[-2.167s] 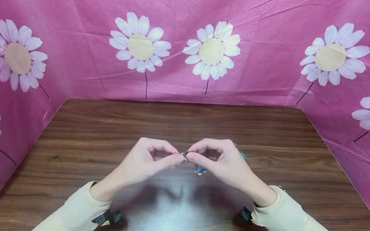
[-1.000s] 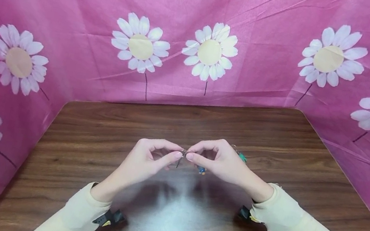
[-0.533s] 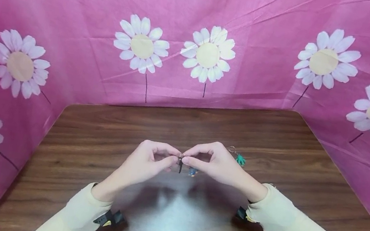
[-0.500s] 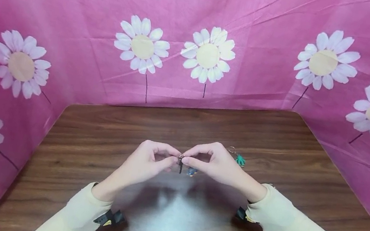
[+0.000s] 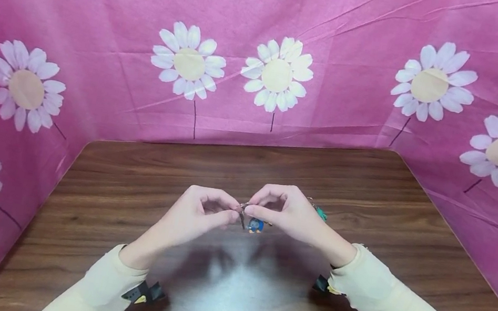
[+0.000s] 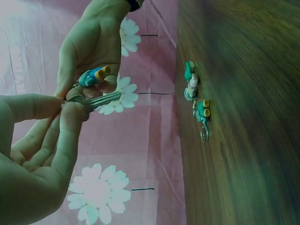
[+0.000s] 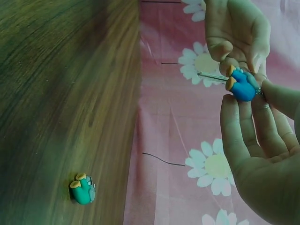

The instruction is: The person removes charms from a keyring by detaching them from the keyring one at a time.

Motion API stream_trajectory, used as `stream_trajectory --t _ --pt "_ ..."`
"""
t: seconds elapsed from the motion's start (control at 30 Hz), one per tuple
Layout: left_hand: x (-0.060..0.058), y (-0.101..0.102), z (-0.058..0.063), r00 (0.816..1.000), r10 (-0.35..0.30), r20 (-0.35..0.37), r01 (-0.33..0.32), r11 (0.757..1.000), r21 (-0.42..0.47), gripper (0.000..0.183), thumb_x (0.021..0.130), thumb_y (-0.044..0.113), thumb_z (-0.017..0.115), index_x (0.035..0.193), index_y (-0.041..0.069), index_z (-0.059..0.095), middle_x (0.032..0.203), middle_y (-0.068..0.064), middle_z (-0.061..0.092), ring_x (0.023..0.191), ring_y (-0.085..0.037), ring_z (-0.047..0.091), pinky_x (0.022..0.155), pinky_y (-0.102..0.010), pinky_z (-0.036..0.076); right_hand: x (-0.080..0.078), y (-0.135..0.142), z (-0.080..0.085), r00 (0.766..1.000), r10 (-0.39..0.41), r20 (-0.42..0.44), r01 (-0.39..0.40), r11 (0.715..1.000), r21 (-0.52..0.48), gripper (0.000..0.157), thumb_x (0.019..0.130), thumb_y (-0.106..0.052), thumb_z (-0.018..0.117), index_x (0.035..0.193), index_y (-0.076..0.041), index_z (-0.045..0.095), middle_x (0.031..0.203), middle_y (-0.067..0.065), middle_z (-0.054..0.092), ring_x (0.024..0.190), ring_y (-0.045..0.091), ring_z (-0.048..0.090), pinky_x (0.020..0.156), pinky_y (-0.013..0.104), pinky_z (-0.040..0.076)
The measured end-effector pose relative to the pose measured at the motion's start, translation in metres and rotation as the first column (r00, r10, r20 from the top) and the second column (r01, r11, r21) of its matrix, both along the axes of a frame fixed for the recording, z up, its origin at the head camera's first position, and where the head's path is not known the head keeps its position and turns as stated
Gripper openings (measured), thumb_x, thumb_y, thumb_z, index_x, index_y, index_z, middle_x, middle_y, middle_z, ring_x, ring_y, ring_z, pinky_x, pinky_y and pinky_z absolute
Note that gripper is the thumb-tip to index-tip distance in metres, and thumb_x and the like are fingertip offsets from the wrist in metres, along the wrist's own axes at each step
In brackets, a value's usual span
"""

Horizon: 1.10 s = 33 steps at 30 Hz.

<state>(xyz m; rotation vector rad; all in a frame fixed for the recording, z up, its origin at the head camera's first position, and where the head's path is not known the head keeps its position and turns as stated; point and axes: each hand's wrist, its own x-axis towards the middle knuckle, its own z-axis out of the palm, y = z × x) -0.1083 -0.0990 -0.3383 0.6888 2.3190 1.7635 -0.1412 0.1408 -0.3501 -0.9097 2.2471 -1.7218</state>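
Note:
My left hand and right hand meet above the middle of the table, thumbs and forefingers pinching. Between the left fingertips is the head of a small bunch of keys, whose blades hang slanting down in the head view. A keychain with a blue cartoon figure dangles below the right fingertips, which pinch its metal ring. Fingers mostly cover where ring and keys meet, so I cannot tell whether they are linked. Beyond the right hand, a keychain with a green figure lies on the table.
The brown wood-grain table lies under both hands, with a pink flowered cloth hung around its back and sides. In the left wrist view, a green-and-white trinket lies near the green figure. Black straps sit at the wrists.
The keys have swung to hang below the left fingertips. The blue figure, partly hidden before, shows fully, further left. Both hands keep pinching close together; the right has shifted slightly left.

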Motion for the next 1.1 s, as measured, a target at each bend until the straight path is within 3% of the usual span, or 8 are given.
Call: stream_trajectory --t 0.17,0.27,0.47,0.6,0.73,0.83,0.97,1.1 --pt "-0.004 -0.002 -0.002 0.996 -0.043 0.081 0.031 0.99 0.14 0.014 0.091 0.005 0.074 0.103 -0.002 0.074 0.093 -0.013 0.075 0.079 -0.019 0.073 0.078 -0.042 0.062 -0.004 0.0 0.003 0.992 0.03 0.122 -0.027 0.999 -0.025 0.012 0.092 -0.019 0.078 0.101 -0.012 0.076 0.088 0.011 0.076 0.074 0.021 0.07 0.065 0.03 0.058" --pt "-0.008 -0.002 -0.005 0.988 -0.077 0.133 0.048 0.977 0.207 0.017 0.092 0.002 0.071 0.105 -0.009 0.071 0.096 -0.021 0.073 0.08 -0.019 0.073 0.079 -0.041 0.063 -0.007 0.0 0.001 0.973 0.079 0.215 -0.072 0.997 -0.042 0.015 0.094 -0.02 0.076 0.104 -0.009 0.077 0.092 0.016 0.075 0.078 0.021 0.07 0.072 0.037 0.061" --pt "-0.015 -0.008 -0.007 0.958 -0.135 0.251 0.087 0.977 0.192 0.024 0.094 0.001 0.068 0.113 -0.013 0.067 0.103 -0.026 0.072 0.089 -0.028 0.073 0.082 -0.041 0.062 -0.01 0.0 -0.001 0.932 0.107 0.347 -0.104 0.994 -0.028 0.02 0.093 -0.018 0.076 0.107 -0.004 0.077 0.097 0.015 0.076 0.085 0.023 0.072 0.087 0.048 0.059" --pt "-0.02 -0.012 -0.005 0.953 -0.136 0.272 0.104 0.986 0.13 0.033 0.093 0.006 0.072 0.123 -0.008 0.067 0.105 -0.021 0.074 0.096 -0.037 0.072 0.085 -0.042 0.061 -0.011 -0.002 -0.001 0.913 0.113 0.392 -0.121 0.993 -0.004 0.021 0.093 -0.017 0.076 0.108 -0.003 0.077 0.1 0.016 0.076 0.089 0.027 0.073 0.088 0.048 0.059" --pt "-0.022 -0.012 -0.005 0.949 -0.157 0.274 0.132 0.985 0.11 0.032 0.092 0.008 0.074 0.121 -0.007 0.069 0.103 -0.018 0.075 0.091 -0.032 0.074 0.085 -0.046 0.06 -0.013 -0.001 -0.001 0.901 0.133 0.413 -0.148 0.989 0.004 0.02 0.093 -0.018 0.076 0.107 -0.003 0.077 0.101 0.018 0.075 0.09 0.028 0.073 0.088 0.043 0.06" --pt "-0.024 -0.011 -0.006 0.938 -0.177 0.297 0.138 0.98 0.146 0.027 0.093 0.005 0.071 0.116 -0.01 0.069 0.102 -0.02 0.075 0.088 -0.026 0.074 0.085 -0.05 0.06 -0.015 -0.001 -0.002 0.889 0.161 0.428 -0.166 0.986 -0.026 0.021 0.094 -0.019 0.075 0.105 -0.001 0.076 0.102 0.023 0.074 0.092 0.03 0.073 0.089 0.044 0.059" --pt "-0.025 -0.009 -0.009 0.926 -0.166 0.339 0.098 0.973 0.211 0.026 0.093 -0.001 0.068 0.116 -0.014 0.066 0.102 -0.023 0.074 0.088 -0.022 0.074 0.085 -0.048 0.059 -0.019 -0.002 -0.003 0.876 0.18 0.448 -0.169 0.983 -0.064 0.022 0.095 -0.019 0.073 0.102 0.001 0.073 0.103 0.029 0.071 0.094 0.03 0.072 0.089 0.047 0.059" --pt "-0.027 -0.008 -0.011 0.922 -0.148 0.359 0.056 0.966 0.254 0.027 0.093 -0.005 0.066 0.117 -0.018 0.063 0.101 -0.023 0.074 0.087 -0.022 0.074 0.086 -0.045 0.06 -0.022 -0.003 -0.004 0.874 0.175 0.453 -0.155 0.985 -0.081 0.02 0.095 -0.017 0.073 0.102 0.003 0.072 0.1 0.026 0.073 0.093 0.03 0.072 0.089 0.049 0.059"
